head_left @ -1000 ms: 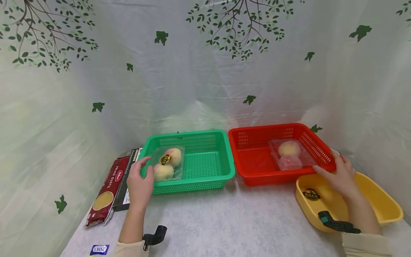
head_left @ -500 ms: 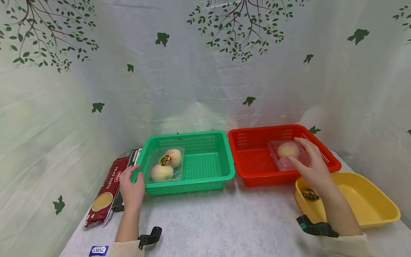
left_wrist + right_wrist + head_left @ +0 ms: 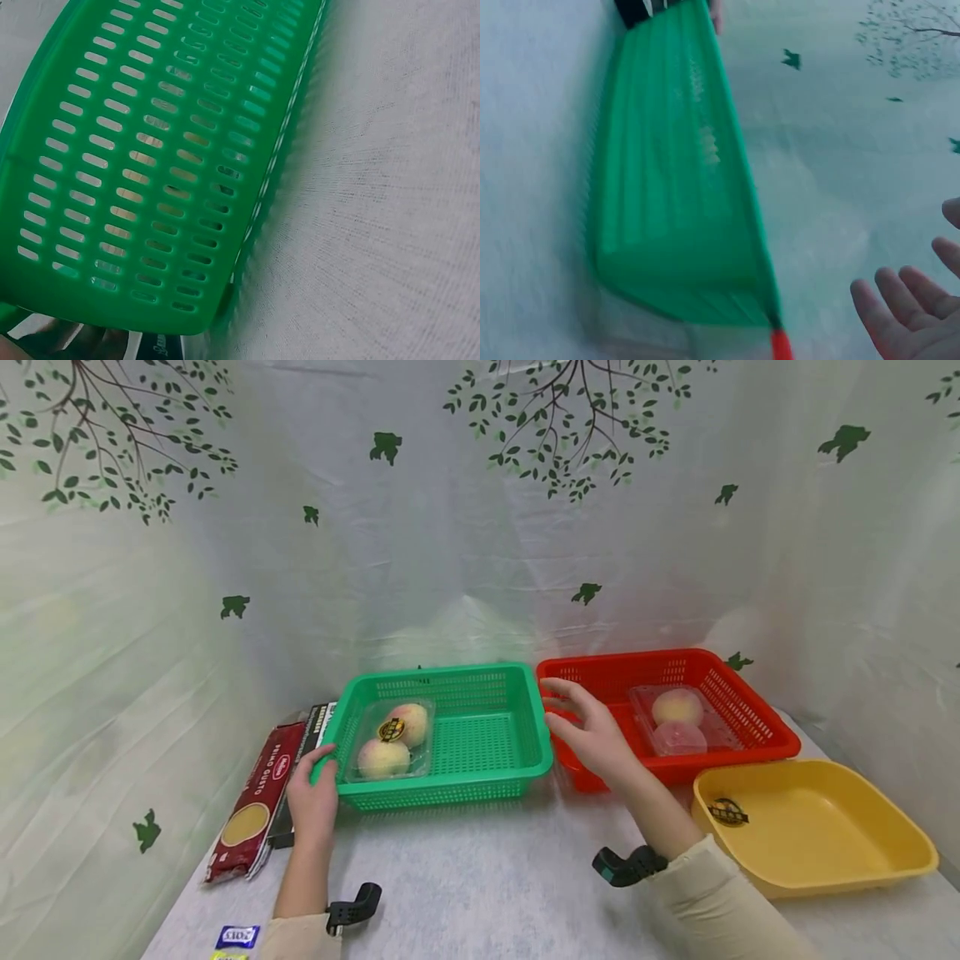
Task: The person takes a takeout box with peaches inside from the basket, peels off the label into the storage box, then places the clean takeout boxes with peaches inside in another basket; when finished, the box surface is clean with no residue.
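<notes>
My left hand (image 3: 313, 802) grips the left end of the green basket (image 3: 476, 747), its fingers at the rim. In the left wrist view, some fingers (image 3: 71, 341) show darkly below the basket's end, partly hidden. Inside the basket at its left lies a clear pack of peaches (image 3: 390, 747) with a black and gold label. My right hand (image 3: 596, 739) is spread beside the green basket's right rim, in front of part of the red basket (image 3: 660, 658). Its fingers (image 3: 900, 304) hold nothing in the right wrist view. Another peach pack (image 3: 681, 722) lies in the red basket.
A yellow tub (image 3: 832, 827) with a black and gold sticker (image 3: 727, 812) stands at the right. Left of the green basket lie a dark red packet (image 3: 258, 802) and a black box (image 3: 283, 831). A small blue wrapper (image 3: 237, 937) lies near the front. Behind hangs a leaf-patterned curtain (image 3: 480, 543).
My right hand has left the red basket's right corner, swept left over its peach pack and come to the green basket's right side. My left hand has shifted slightly left and closed onto the rim.
</notes>
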`<control>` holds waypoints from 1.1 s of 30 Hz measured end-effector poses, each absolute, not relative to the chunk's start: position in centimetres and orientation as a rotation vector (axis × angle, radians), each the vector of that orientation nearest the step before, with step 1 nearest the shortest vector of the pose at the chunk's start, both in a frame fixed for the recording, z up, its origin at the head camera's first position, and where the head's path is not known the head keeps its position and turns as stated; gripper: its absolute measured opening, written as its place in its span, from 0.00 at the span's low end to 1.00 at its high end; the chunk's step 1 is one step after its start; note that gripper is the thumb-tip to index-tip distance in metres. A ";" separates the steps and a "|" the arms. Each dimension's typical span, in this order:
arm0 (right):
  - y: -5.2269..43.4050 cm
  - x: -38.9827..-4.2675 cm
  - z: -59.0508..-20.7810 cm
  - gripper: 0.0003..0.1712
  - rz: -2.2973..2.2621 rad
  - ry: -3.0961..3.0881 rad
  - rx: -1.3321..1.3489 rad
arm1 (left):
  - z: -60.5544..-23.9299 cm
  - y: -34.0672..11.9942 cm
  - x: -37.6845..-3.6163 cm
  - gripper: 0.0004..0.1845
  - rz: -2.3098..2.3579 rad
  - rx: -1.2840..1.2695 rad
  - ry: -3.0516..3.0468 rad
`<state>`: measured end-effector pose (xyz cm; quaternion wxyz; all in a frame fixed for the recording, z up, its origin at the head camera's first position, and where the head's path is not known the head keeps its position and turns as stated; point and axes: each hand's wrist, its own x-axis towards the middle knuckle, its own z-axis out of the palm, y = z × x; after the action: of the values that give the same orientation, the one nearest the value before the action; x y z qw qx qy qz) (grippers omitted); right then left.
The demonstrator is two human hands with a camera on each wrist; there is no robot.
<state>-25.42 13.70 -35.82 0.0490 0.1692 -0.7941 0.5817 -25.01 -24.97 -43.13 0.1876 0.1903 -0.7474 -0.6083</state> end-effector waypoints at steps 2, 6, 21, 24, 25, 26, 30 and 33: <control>12.4 -26.0 -35.9 0.29 1.810 -2.439 0.542 | -43.1 -25.0 -25.0 0.20 -1.717 0.535 -2.106; 10.0 -27.4 -36.4 0.29 1.880 -2.481 0.551 | -43.1 -24.9 -25.0 0.20 -1.713 0.534 -2.107; 2.2 -29.5 -38.1 0.28 2.144 -2.616 0.547 | -43.8 -25.0 -25.3 0.22 -1.755 0.442 -2.026; 1.1 -29.8 -38.1 0.28 2.188 -2.650 0.568 | -43.8 -25.1 -25.3 0.22 -1.765 0.428 -2.035; 0.8 -29.9 -38.0 0.28 2.196 -2.671 0.569 | -43.9 -25.2 -25.2 0.22 -1.765 0.423 -2.045; 0.5 -30.0 -38.1 0.29 2.201 -2.690 0.575 | -43.9 -25.3 -25.2 0.22 -1.762 0.416 -2.054; -0.3 -30.6 -38.3 0.33 2.240 -2.780 0.575 | -44.1 -25.7 -25.1 0.22 -1.720 0.383 -2.102; -0.7 -31.0 -38.5 0.35 2.275 -2.840 0.555 | -44.3 -25.7 -25.2 0.22 -1.697 0.358 -2.116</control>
<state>-31.02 -0.69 -38.53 -0.2662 0.1454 -0.7437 0.5958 -25.20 -25.70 -44.33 0.2014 0.1281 -0.7576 -0.6075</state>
